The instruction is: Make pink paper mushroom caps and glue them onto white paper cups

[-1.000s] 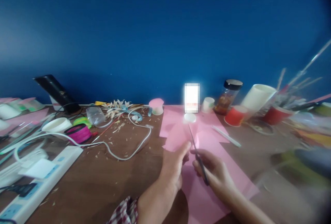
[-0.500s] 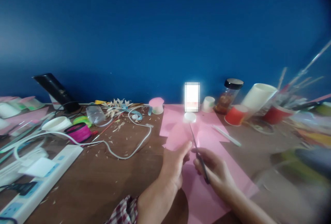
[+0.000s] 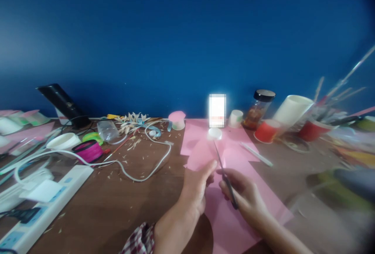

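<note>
Right of power strip (image 3: 54,208): left hand (image 3: 197,189) is holding pink paper (image 3: 201,154), right hand (image 3: 245,192) is gripping thin dark tool (image 3: 224,176).

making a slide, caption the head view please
Left hand pinches pink paper, right hand holds a slim dark tool, over a cluttered brown table.

This looks like a craft corner: pink paper sheets (image 3: 231,226) and pale shavings (image 3: 128,124) on a brown counter (image 3: 146,203), paper cups (image 3: 267,132), a power strip (image 3: 52,205) near its left edge.
</note>
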Demonstrator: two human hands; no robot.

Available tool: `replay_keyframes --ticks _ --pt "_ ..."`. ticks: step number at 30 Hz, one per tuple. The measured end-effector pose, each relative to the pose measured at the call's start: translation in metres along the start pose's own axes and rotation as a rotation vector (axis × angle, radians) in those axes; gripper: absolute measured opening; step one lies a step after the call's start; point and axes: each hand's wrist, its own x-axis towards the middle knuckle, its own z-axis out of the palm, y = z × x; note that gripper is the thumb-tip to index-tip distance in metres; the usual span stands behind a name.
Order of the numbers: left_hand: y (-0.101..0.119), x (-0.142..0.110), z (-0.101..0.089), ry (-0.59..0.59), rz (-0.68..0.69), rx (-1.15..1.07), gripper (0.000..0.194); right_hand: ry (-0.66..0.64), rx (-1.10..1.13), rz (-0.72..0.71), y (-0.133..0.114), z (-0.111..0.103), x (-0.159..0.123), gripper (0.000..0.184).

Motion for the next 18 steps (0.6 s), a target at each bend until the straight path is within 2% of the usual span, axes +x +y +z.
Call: replay_keyframes --ticks 18 --pt "0.0024 0.0026 -0.0017 -0.041 0.003 0.037 0.026 0.017 -0.006 -0.005 -0.002 -0.0001 0.0001 0.048"
